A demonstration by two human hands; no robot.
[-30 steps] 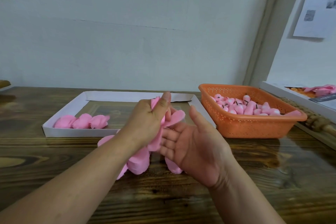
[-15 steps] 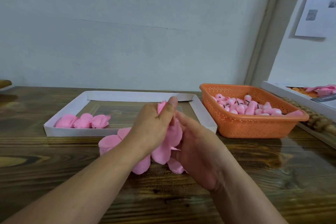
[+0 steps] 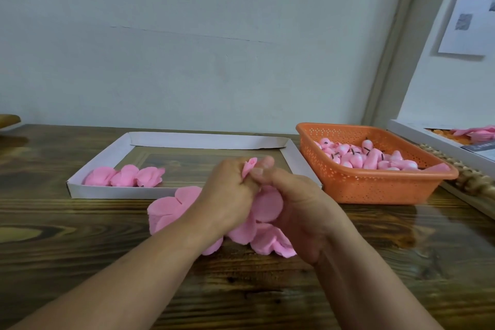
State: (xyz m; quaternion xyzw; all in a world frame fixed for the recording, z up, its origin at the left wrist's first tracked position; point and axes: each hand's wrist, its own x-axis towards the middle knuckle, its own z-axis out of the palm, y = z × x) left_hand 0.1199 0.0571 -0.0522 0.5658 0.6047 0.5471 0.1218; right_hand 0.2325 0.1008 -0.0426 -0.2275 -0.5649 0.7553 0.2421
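Both hands are in tight on the pink flower [image 3: 267,205], held just above the counter [image 3: 80,262], right in front of the white tray [image 3: 209,140]. The left hand [image 3: 230,195] is curled round the core, with the bud tip [image 3: 250,167] poking out above its knuckles. The right hand [image 3: 297,211] wraps in from the other side, thumb pressed against the petals. More petals [image 3: 171,207] spread on the counter beside the left wrist, and I cannot tell whether they are joined to the held ones. Three finished flowers [image 3: 126,177] sit in the tray's near left corner, and the orange basket [image 3: 375,187] of spare buds [image 3: 369,159] stands to the right. Here's the danger, as I judge it: these petals look thin and soft, so too hard a squeeze could crease or tear them. Too loose a grip could let the wrapped layers spring open or slide off the bud. A drag of the left forearm could also sweep the spread ones out of place.
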